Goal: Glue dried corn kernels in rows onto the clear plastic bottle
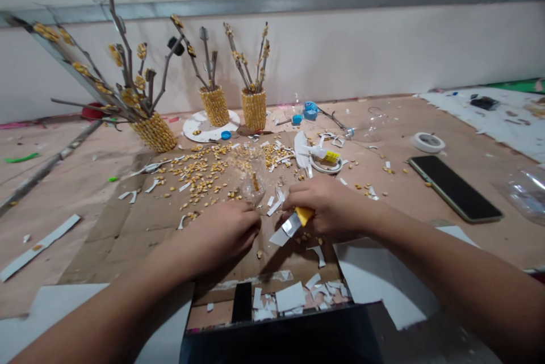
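Observation:
My right hand (pixel 326 205) is closed around a yellow box cutter (pixel 304 216), whose blade points down and left over the cardboard (pixel 128 227). My left hand (pixel 230 227) rests on the cardboard with its fingers curled under; whatever they hold, if anything, is hidden. Just beyond it lies a clear plastic bottle piece (pixel 251 174) with corn kernels seen in or through it. Loose corn kernels (pixel 202 168) spread across the cardboard beyond my left hand. A cut white strip (pixel 277 203) lies between my two hands.
Three kernel-covered pots, one tilted (pixel 153 132), hold twigs at the back. A glue bottle (pixel 326 155) lies beyond my right hand. Rightward are a tape roll (pixel 428 142), a phone (pixel 455 187) and a clear bottle (pixel 523 193). White paper scraps (pixel 292 297) lie in front.

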`<action>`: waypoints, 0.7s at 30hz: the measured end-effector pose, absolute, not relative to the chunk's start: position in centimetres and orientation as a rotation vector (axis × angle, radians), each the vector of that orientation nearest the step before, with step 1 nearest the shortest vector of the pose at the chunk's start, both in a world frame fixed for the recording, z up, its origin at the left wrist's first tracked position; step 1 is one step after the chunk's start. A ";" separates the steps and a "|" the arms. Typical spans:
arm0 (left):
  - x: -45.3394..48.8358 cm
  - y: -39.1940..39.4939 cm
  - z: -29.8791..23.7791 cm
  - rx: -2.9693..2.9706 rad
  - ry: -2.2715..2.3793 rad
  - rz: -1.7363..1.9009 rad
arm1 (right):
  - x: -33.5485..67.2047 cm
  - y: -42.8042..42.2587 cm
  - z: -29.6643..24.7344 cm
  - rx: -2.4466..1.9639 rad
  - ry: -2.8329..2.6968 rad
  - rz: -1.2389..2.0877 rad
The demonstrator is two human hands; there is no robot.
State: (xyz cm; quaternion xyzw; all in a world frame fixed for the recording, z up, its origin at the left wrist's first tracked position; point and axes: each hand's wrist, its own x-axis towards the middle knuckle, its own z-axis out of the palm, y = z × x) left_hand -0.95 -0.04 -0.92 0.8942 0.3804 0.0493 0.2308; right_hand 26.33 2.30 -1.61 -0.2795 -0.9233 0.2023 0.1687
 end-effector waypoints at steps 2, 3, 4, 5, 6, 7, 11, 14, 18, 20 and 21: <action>-0.6 -0.3 -0.5 2.278 1.063 0.229 | 26.0 2.1 -1.9 -0.658 -2.501 0.518; -0.4 -0.5 -0.2 2.148 1.075 0.295 | 25.8 2.0 -2.0 -0.580 -2.428 0.486; -0.3 -0.7 0.0 2.004 1.088 0.373 | 25.5 1.8 -2.1 -0.508 -2.357 0.450; -0.1 -0.9 0.3 1.860 1.097 0.458 | 25.2 1.6 -2.1 -0.446 -2.291 0.411; 0.1 -1.1 0.4 1.725 1.095 0.545 | 24.9 1.4 -2.1 -0.394 -2.232 0.366; 0.3 -1.3 0.4 1.607 1.081 0.624 | 24.5 1.2 -2.0 -0.357 -2.178 0.316; 0.9 -1.9 0.1 1.338 0.993 0.773 | 23.8 0.4 -1.7 -0.337 -2.068 0.113; 1.1 -2.2 0.1 1.306 0.984 0.785 | 23.9 0.3 -1.5 -0.326 -2.104 0.034; 1.1 -2.2 0.3 1.297 1.004 0.779 | 24.2 0.5 -1.1 -0.286 -2.167 -0.053; 1.1 -2.2 0.4 1.280 1.010 0.773 | 24.2 0.7 -1.1 -0.281 -2.195 -0.076; 1.0 -2.1 0.5 1.273 1.015 0.768 | 24.2 0.7 -1.1 -0.280 -2.207 -0.082</action>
